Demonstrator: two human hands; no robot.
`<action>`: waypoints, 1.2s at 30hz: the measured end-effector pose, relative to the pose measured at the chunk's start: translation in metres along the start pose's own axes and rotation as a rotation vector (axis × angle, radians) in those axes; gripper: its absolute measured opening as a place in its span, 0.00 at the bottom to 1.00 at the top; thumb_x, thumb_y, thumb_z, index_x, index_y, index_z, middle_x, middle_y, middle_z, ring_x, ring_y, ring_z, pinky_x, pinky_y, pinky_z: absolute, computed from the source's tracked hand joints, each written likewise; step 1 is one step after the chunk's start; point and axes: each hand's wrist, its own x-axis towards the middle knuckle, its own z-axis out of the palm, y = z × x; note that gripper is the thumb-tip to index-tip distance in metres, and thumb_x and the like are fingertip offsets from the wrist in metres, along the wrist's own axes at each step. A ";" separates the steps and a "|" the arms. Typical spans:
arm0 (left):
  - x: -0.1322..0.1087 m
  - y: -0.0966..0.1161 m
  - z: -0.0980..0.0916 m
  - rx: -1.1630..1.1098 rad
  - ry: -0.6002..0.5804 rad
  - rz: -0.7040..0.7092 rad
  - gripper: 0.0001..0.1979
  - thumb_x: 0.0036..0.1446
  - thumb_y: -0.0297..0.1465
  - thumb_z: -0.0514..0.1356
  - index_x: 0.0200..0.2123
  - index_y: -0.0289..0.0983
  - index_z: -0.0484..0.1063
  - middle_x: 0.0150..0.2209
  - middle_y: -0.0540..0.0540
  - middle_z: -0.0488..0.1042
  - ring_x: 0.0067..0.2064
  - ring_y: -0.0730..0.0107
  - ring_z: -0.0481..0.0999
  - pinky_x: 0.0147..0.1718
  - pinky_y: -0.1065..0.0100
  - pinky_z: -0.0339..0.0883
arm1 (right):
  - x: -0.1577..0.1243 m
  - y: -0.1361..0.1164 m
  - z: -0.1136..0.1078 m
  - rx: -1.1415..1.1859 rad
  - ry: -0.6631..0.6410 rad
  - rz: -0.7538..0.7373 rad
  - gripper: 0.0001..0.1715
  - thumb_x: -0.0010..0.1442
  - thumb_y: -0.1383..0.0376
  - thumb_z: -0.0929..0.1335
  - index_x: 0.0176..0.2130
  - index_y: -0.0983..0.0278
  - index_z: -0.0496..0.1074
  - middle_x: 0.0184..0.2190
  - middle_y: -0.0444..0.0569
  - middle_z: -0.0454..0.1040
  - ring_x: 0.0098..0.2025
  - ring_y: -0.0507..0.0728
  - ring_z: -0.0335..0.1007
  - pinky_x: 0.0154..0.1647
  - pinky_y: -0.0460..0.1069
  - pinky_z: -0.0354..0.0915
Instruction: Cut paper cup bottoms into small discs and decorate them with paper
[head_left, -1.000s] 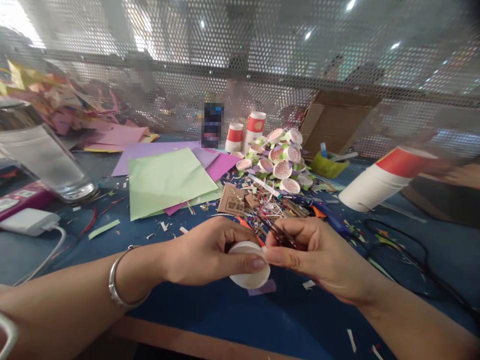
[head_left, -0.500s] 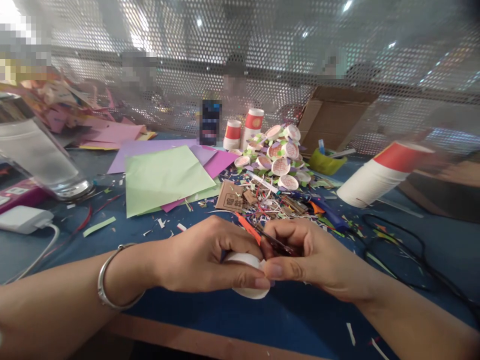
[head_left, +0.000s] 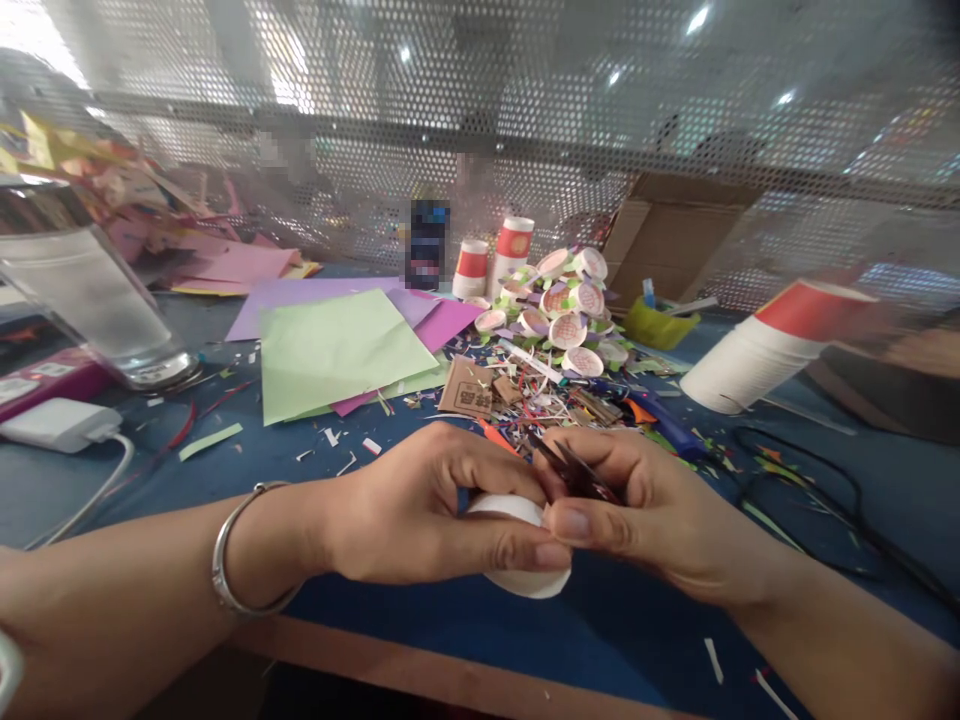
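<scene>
My left hand is closed on a cut-off white paper cup base, fingers behind and thumb across its front. The round piece is held tilted above the table's front part. Close against it, my right hand is closed too, its thumb at the edge of the piece. A dark pair of scissors is tucked in the right fingers, with slim tips pointing up and left; its handles are hidden. Just beyond the hands lies an orange-tipped tool, partly covered.
Paper scraps and a cardboard piece litter the blue table. Behind are decorated cup bases, coloured sheets and a yellow-green container. Stacked paper cups lean at right, near a black cable. A water glass stands left.
Both hands and the cup base have shifted slightly right in the picture, along with the whole view. The scissors' tips now point more upward and show slightly apart.
</scene>
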 end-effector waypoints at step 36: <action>0.005 -0.007 -0.010 -0.093 0.327 -0.111 0.21 0.64 0.42 0.63 0.25 0.32 0.70 0.22 0.54 0.63 0.24 0.82 0.61 0.21 0.77 0.54 | 0.004 0.012 0.003 -0.136 0.253 -0.031 0.24 0.66 0.46 0.68 0.32 0.63 0.68 0.22 0.37 0.56 0.22 0.47 0.45 0.18 0.44 0.43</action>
